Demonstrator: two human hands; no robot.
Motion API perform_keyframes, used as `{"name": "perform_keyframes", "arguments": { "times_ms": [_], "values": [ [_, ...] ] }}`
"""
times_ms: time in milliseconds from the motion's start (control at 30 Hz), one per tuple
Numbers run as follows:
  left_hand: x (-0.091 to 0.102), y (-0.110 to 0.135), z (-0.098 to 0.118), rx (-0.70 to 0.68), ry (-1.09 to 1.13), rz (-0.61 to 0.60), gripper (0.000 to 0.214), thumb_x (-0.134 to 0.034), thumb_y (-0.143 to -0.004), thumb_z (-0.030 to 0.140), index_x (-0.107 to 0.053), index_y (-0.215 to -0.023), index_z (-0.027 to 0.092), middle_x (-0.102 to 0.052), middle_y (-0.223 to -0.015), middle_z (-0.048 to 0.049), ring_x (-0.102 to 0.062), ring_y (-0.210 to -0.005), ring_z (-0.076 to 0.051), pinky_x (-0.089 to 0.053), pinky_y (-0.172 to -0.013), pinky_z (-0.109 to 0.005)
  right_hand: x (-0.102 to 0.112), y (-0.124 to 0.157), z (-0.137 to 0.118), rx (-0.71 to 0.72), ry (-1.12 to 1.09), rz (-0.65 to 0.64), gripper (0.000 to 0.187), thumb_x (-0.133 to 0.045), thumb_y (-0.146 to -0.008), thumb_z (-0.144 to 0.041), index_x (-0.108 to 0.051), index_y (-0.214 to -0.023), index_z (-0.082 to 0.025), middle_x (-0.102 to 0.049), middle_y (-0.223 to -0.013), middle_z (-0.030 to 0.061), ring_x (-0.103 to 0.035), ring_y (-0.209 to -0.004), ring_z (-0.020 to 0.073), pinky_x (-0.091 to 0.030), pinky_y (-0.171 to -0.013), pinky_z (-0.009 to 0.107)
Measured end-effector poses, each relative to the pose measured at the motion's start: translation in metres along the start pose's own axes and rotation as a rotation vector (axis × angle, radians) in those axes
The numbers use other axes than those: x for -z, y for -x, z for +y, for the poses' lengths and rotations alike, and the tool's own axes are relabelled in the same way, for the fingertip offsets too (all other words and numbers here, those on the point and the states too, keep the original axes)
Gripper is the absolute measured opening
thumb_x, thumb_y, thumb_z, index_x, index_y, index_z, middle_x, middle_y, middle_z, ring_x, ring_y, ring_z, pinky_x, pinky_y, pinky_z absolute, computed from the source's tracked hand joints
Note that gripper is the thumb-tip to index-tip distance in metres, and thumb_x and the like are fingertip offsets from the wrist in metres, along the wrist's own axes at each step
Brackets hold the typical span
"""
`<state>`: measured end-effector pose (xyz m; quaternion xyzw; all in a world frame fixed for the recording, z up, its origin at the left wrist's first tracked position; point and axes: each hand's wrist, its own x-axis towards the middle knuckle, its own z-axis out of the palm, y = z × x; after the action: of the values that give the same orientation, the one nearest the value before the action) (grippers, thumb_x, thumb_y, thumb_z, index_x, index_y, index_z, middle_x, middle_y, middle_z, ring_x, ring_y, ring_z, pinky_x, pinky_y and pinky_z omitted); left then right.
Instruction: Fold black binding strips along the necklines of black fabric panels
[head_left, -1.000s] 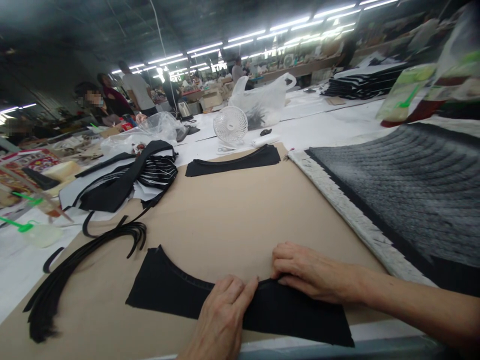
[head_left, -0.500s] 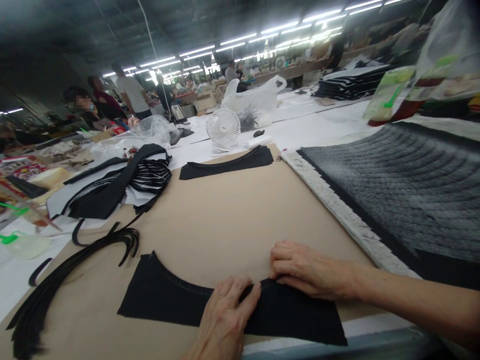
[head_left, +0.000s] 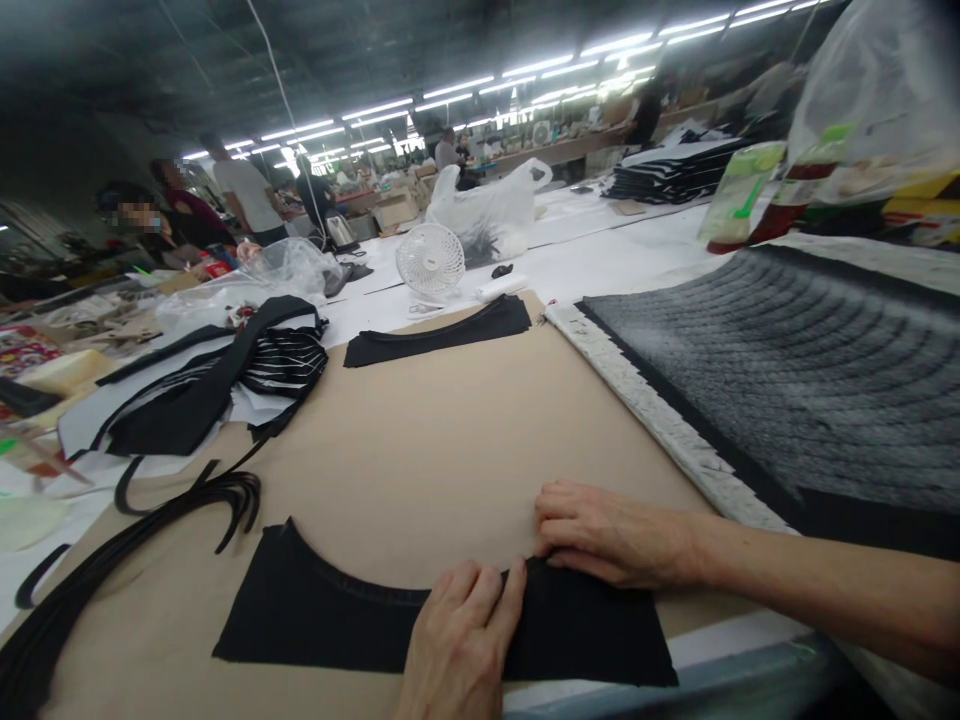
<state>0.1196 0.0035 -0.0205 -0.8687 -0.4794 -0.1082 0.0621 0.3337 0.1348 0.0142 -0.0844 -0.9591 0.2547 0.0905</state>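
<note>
A black fabric piece with a concave curved upper edge lies flat on the tan board in front of me. My left hand presses down on its middle, fingers bent together at the curved edge and thumb close beside them. Just to the right, my right hand has its fingers curled closed over the same edge, which is folded there. The fingertips of that hand partly hide the edge. At the board's far end lies a similar black piece or small stack, untouched.
Black strips lie at the left, below a pile of black and white cut pieces. A grey-coated black sheet covers the right side. Behind stand a small white fan, a plastic bag and bottles. Other people are farther back.
The whole view has shifted slightly, so background things sit farther left. Both hands stay at the curved edge; my left thumb and fingers have moved a little, close to my right fingertips.
</note>
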Motion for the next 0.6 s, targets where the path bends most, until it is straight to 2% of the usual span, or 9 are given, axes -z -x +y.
{"name": "perform_keyframes", "arguments": {
  "times_ms": [100,200,300,433,600],
  "values": [
    [-0.002,0.000,0.002,-0.050,-0.088,0.099,0.046,-0.034,-0.087,0.004,-0.047,-0.132,0.008,-0.062,-0.097,-0.0078,-0.053,-0.088,-0.021,-0.044,-0.081,-0.031,0.003,0.003,0.002,-0.011,0.017,-0.011,0.010,-0.050,-0.092,-0.013,-0.059,-0.092,-0.017,-0.056,-0.090,0.0057,-0.048,-0.088,0.0188,-0.039,-0.081,0.032],
    [-0.003,-0.003,0.002,-0.079,-0.078,0.159,0.043,-0.030,-0.089,0.004,-0.051,-0.127,0.008,-0.062,-0.106,-0.0096,-0.053,-0.094,-0.021,-0.044,-0.084,-0.030,0.005,0.006,0.004,-0.015,0.029,-0.011,0.008,-0.051,-0.092,-0.015,-0.058,-0.092,-0.018,-0.056,-0.091,0.0052,-0.048,-0.088,0.0185,-0.038,-0.083,0.033],
    [0.000,-0.008,0.000,-0.111,-0.007,0.077,0.043,-0.031,-0.089,0.004,-0.046,-0.130,0.006,-0.062,-0.097,-0.0094,-0.054,-0.085,-0.020,-0.046,-0.076,-0.030,0.007,0.009,0.005,-0.012,0.050,-0.016,0.008,-0.051,-0.093,-0.016,-0.058,-0.093,-0.018,-0.056,-0.091,0.0048,-0.048,-0.088,0.0184,-0.037,-0.084,0.033],
    [0.006,-0.014,0.001,-0.056,0.043,-0.050,0.053,-0.037,-0.086,0.002,-0.037,-0.138,0.008,-0.062,-0.092,-0.0070,-0.055,-0.080,-0.020,-0.048,-0.073,-0.031,0.008,0.011,0.005,-0.011,0.086,-0.018,0.009,-0.049,-0.092,-0.016,-0.058,-0.093,-0.018,-0.056,-0.092,0.0049,-0.049,-0.088,0.0186,-0.036,-0.083,0.034],
    [0.000,-0.014,0.006,-0.044,-0.015,-0.029,0.050,-0.039,-0.086,0.002,-0.044,-0.134,0.013,-0.061,-0.090,-0.0064,-0.054,-0.078,-0.020,-0.047,-0.071,-0.032,0.010,0.014,0.006,-0.006,0.140,-0.022,0.011,-0.047,-0.093,-0.017,-0.058,-0.092,-0.019,-0.057,-0.090,0.0046,-0.049,-0.086,0.0181,-0.035,-0.080,0.033]
  ]
}}
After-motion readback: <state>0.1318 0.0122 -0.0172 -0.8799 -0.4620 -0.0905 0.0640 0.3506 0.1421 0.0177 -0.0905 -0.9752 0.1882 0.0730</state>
